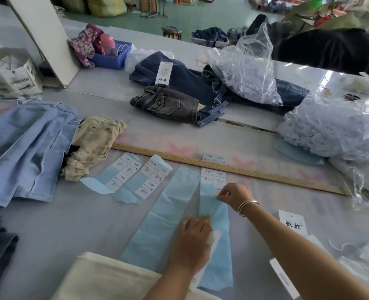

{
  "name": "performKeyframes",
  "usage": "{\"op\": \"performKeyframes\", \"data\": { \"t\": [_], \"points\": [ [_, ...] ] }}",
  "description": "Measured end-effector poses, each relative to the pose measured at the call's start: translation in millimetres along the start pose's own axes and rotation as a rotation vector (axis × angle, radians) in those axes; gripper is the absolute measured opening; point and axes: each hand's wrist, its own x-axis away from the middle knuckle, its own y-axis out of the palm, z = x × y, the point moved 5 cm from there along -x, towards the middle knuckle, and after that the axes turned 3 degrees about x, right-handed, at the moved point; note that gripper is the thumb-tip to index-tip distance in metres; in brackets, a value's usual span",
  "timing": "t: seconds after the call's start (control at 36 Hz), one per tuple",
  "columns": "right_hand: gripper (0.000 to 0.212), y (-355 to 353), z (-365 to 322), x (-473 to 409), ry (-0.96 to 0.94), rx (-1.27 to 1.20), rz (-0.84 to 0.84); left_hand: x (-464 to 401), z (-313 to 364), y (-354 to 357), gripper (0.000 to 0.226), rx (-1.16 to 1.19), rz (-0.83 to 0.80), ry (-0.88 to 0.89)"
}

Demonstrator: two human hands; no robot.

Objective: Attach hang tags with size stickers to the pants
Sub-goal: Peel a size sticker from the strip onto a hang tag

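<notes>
The grey worktable (255, 245) runs wide in front of me, with a green workshop floor beyond its far edge. A long wooden ruler (229, 167) lies slantwise across it, and on my side of that ruler sit pale blue backing strips (164, 215) carrying white size stickers (151, 169). My right hand (235, 197) is curled, thumb and forefinger pinching the corner of a sticker on the strip nearest the ruler's middle. My left hand (192, 243) lies flat with fingers together, pressing that same strip (217, 252) down against the table. A white hang tag (293, 223) with black characters lies just right of my right forearm. The pants are further off: light blue jeans (21, 152) and a crumpled beige pair (92, 144) to the left, a grey pair (168, 106) and dark denim (192, 81) across the table, beside clear plastic bags (248, 68) of small white pieces.
</notes>
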Motion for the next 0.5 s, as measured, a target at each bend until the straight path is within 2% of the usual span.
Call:
{"op": "performKeyframes", "data": {
  "t": [0.08,0.14,0.22,0.33,0.44,0.5],
  "points": [
    [0.016,-4.1,11.9,-2.7,0.139,-0.333,-0.179,1.9,1.3,-0.1,0.052,0.033,0.021,0.015],
    [0.013,-6.4,17.7,-3.6,0.174,-0.439,-0.282,1.9,3.3,-2.2,0.052,0.018,0.017,0.023],
    [0.006,-13.9,26.5,-3.0,0.262,-0.616,-0.294,0.7,6.3,-8.7,0.041,0.017,0.032,0.040],
    [0.012,-30.3,49.3,-5.3,0.467,-0.937,-0.037,1.2,3.8,-9.2,0.047,0.059,-0.024,0.025],
    [0.014,-59.4,59.5,4.7,0.510,-1.373,0.262,-1.7,-1.9,-15.2,0.049,0.099,0.028,-0.012],
    [0.014,-76.1,62.5,19.2,0.499,-1.528,0.405,-2.3,-5.9,-16.5,0.041,0.232,0.048,-0.070]
  ]
}}
